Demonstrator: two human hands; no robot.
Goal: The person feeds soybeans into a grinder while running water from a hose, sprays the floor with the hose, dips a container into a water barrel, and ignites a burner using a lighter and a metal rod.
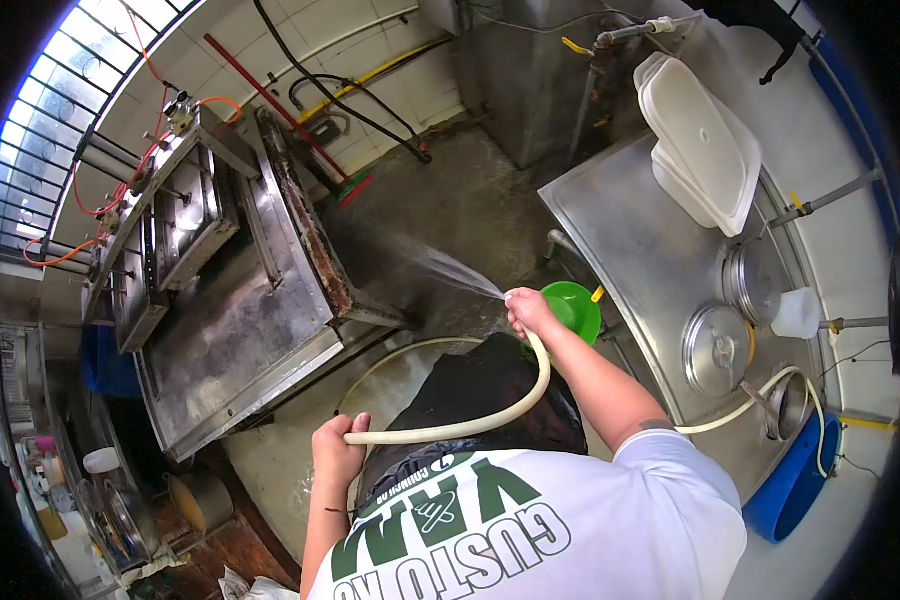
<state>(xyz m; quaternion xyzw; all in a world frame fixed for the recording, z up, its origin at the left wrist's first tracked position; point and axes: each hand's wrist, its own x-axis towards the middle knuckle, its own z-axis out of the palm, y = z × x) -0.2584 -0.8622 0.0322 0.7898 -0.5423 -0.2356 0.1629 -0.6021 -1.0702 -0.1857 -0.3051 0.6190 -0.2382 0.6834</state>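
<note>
I can read GUSTO on the shirt [620, 515]; arm outstretched, the right hand [530, 312] grips the hose [475, 428] near its spraying end, the left hand [337, 451] closed around it

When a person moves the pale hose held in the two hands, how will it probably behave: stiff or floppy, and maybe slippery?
The hose is probably flexible but not limp, as it bends smoothly between the left hand and right hand. Water sprays from its end, so it may feel heavier than when empty and perhaps slippery near there.
</note>
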